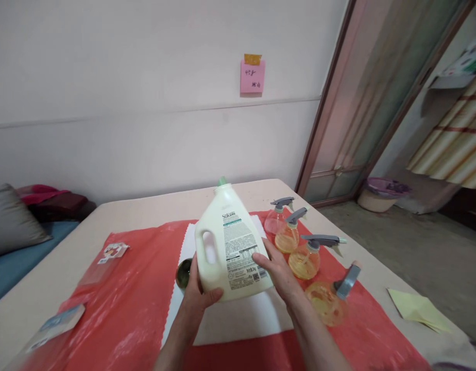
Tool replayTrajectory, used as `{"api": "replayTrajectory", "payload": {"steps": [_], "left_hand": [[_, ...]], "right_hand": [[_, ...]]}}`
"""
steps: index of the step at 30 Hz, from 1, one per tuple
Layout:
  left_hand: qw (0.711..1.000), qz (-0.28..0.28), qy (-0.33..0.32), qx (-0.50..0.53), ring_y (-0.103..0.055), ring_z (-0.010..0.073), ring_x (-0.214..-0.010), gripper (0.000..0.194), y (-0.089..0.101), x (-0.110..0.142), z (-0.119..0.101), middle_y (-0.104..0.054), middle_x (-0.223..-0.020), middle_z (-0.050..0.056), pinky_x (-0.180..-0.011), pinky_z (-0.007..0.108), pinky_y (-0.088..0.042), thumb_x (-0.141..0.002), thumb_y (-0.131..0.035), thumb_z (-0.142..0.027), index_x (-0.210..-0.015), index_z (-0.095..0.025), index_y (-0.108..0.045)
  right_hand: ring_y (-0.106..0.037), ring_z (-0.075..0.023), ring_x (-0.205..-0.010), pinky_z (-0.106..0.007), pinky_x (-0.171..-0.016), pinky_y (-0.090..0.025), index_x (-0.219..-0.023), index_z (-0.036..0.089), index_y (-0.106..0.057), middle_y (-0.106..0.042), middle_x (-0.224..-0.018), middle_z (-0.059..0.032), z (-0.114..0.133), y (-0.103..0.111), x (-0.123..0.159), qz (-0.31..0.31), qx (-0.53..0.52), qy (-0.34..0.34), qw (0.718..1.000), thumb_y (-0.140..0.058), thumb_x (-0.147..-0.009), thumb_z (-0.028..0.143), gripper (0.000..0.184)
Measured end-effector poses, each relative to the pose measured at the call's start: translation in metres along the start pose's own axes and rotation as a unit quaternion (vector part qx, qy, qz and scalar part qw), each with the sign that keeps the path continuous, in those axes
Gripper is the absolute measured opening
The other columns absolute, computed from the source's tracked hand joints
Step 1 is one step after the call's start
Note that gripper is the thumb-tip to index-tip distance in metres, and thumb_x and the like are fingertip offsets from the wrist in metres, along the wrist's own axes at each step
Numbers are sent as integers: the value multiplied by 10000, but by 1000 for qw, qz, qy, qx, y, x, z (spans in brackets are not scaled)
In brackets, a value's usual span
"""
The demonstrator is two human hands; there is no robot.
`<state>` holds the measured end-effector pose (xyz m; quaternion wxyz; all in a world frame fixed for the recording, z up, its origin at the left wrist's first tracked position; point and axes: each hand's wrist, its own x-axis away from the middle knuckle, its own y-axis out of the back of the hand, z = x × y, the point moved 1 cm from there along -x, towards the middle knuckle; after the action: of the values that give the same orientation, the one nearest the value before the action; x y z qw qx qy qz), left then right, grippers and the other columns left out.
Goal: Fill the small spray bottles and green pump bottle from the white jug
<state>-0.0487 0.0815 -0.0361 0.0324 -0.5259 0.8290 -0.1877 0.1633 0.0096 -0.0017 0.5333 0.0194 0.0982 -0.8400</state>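
Both hands hold a large pale detergent jug point(230, 242), its printed back label facing me and its green-topped neck tilted away. My left hand point(197, 293) grips the lower left side, thumb on the front below the handle hole. At the lower right side, my right hand point(274, 268) is closed on the jug with its thumb on the label. Beside the left fingers stands a dark green round container point(183, 274), partly hidden. Below the jug lies a white cloth point(238, 324). To the right, a spray bottle with yellowish liquid point(304, 262) is nearest my right hand.
More spray bottles line the right side, the closest point(326, 304) by my right forearm. Red plastic sheeting point(145, 288) covers the table point(118, 214). Two clear packages lie left, one at the back point(112, 252). Yellow paper notes point(415, 309) lie near the right edge.
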Motion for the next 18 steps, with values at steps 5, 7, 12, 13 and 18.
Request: {"api": "replayTrajectory", "payload": {"steps": [5, 7, 12, 13, 18], "left_hand": [[1000, -14, -17, -16, -479, 382, -1356, 1419, 0, -2, 1, -462, -1538, 109, -1004, 442, -492, -454, -957, -344, -1612, -347, -137], [999, -28, -22, -22, -475, 374, -1359, 1415, 0, -2, 3, -459, -1540, 101, -995, 416, -499, -441, -961, -345, -1607, -347, -160], [999, -31, -21, -34, -465, 361, -1371, 1416, 1, -2, 6, -431, -1566, 92, -979, 382, -513, -435, -959, -356, -1604, -344, -161], [999, -29, -22, -33, -467, 360, -1369, 1413, 1, -2, 6, -428, -1569, 92, -974, 377, -516, -436, -957, -357, -1604, -340, -162], [999, -25, -22, -28, -489, 346, -1348, 1408, -1, -1, 2, -460, -1546, 82, -952, 357, -519, -454, -949, -342, -1608, -341, -142]], "right_hand": [[-607, -344, -1152, -465, -944, -463, -1233, 238, -655, -703, -1215, -62, -4, 0, -1, 3, 1, -2, 1000, -769, -769, 555, 574], [-612, -342, -1142, -466, -945, -463, -1233, 234, -653, -703, -1210, -63, -5, -1, -1, 5, 2, 5, 1000, -765, -776, 551, 567], [-608, -335, -1150, -449, -955, -462, -1237, 226, -642, -699, -1215, -64, -3, -2, -1, 14, 3, 1, 1000, -758, -789, 544, 561], [-606, -334, -1155, -444, -956, -462, -1235, 224, -641, -698, -1217, -63, -2, -2, -1, 16, 4, 0, 1000, -759, -788, 543, 562], [-607, -329, -1156, -432, -956, -465, -1233, 225, -635, -698, -1221, -58, -1, -2, -1, 17, 11, -3, 1000, -754, -792, 542, 556]]}}
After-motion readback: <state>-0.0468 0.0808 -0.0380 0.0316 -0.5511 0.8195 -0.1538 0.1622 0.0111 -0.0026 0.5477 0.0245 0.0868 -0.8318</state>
